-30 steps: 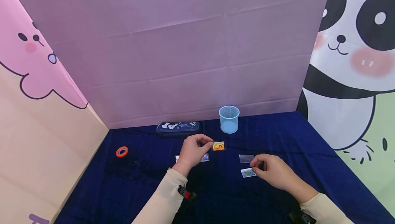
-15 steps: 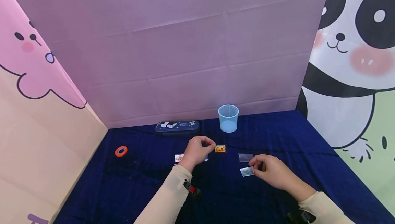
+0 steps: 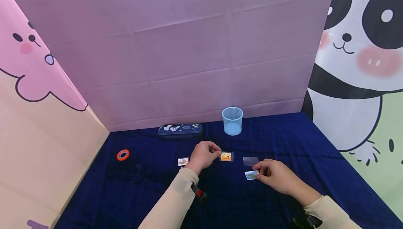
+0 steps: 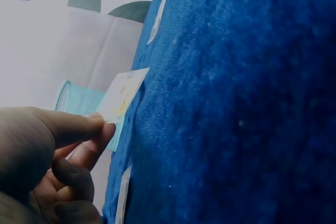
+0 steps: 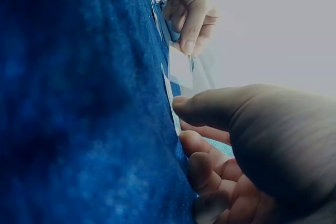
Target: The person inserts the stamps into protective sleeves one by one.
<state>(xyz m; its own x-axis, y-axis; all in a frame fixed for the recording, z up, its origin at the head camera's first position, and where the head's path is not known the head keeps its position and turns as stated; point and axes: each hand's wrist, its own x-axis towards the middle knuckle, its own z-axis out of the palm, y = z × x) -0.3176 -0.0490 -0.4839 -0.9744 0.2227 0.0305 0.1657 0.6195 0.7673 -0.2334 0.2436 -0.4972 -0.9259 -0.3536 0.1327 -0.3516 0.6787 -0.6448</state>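
Note:
My left hand (image 3: 203,157) pinches the edge of a small orange-yellow picture card (image 3: 226,157) in a clear sleeve. In the left wrist view that sleeved card (image 4: 123,94) is tilted up above the cloth, thumb and index finger at its near corner. My right hand (image 3: 278,176) pinches the right end of a small blue-green picture card (image 3: 251,175) low over the cloth; the right wrist view shows this card (image 5: 169,98) edge-on by the thumb. A clear sleeve (image 3: 250,161) lies just behind it. Another picture card (image 3: 183,161) lies left of my left hand, which hides things beneath it.
A dark blue cloth (image 3: 141,194) covers the table. At the back stand a light blue mesh pen cup (image 3: 232,121) and a navy pencil case (image 3: 180,131) with a panda print. An orange ring-shaped roll (image 3: 122,155) lies on the left. Fabric walls enclose the table.
My left hand has moved slightly right and toward me, carrying the orange-yellow card and uncovering more of the left picture card. My right hand has barely moved.

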